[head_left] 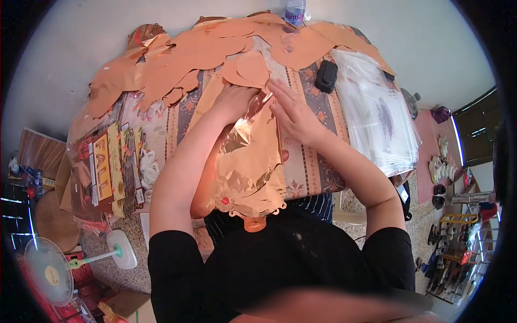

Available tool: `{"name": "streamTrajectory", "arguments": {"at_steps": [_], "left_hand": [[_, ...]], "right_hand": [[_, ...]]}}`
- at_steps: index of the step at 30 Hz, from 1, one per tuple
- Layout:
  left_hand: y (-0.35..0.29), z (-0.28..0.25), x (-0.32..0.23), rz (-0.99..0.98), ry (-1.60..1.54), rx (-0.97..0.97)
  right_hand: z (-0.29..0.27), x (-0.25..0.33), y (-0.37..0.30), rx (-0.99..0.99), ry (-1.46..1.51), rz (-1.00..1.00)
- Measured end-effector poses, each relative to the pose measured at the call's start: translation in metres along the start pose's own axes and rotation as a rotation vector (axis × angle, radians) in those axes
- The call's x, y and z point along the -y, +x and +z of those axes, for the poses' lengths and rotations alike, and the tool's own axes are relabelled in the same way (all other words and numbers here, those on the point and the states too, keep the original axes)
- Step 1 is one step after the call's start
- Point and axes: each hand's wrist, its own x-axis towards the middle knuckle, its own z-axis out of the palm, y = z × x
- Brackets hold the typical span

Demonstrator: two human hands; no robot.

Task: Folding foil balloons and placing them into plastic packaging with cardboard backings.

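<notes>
A shiny copper-orange foil balloon (250, 167), flat and creased, stretches from my body across the table's near edge. Its near end has small loops and a tab, with a red dot close by. My left hand (235, 103) is closed on the far part of this balloon, its fingertips partly hidden. On the balloon's right edge rests my right hand (293, 116), fingers stretched out and pointing toward the left hand. Just beyond both hands lies a rounded matte orange piece (246, 69).
More flat orange foil balloons (210, 46) overlap along the table's far side. To the right are a black box-shaped object (326, 76) and a stack of clear plastic bags (379, 118). Packaged items (105, 167) sit at left. A bottle (294, 12) stands at the back; a fan (51, 274) is lower left.
</notes>
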Motion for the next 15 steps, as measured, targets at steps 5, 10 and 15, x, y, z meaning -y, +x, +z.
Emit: {"name": "streamTrajectory", "arguments": {"at_steps": [5, 10, 15], "left_hand": [[-0.004, 0.017, 0.012, 0.082, 0.211, -0.164], [0.000, 0.011, 0.012, 0.052, 0.194, -0.080], [-0.003, 0.009, 0.008, 0.074, 0.228, -0.105]], "right_hand": [[0.032, -0.024, 0.000, -0.007, -0.727, 0.023], [0.039, -0.013, 0.002, 0.018, -0.878, 0.029], [0.037, -0.009, 0.000, 0.020, -0.879, -0.014]]}}
